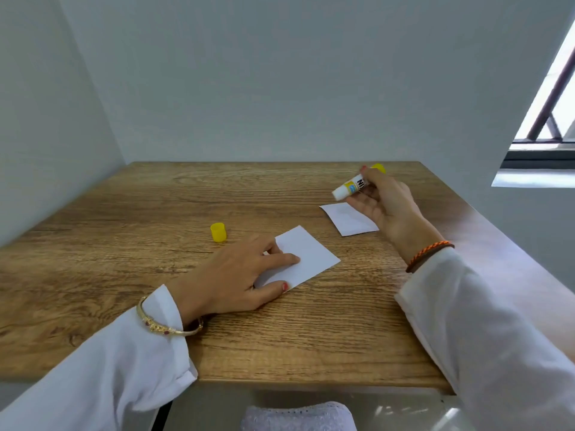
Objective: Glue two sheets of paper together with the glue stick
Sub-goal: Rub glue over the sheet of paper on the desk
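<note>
A white sheet of paper (311,256) lies near the middle of the wooden table (155,244). My left hand (239,275) rests flat on its left part, fingers spread and pressing it down. A second, smaller white sheet (345,219) lies further back to the right. My right hand (385,203) hovers above that sheet and grips an uncapped glue stick (350,187), white with a yellow base, its open tip pointing left and down. The yellow cap (218,232) stands on the table left of the near sheet.
Grey walls close the table in at the back and left. A window (550,98) is at the upper right. The table's front edge (311,384) runs close to my body, with white sleeves over both forearms.
</note>
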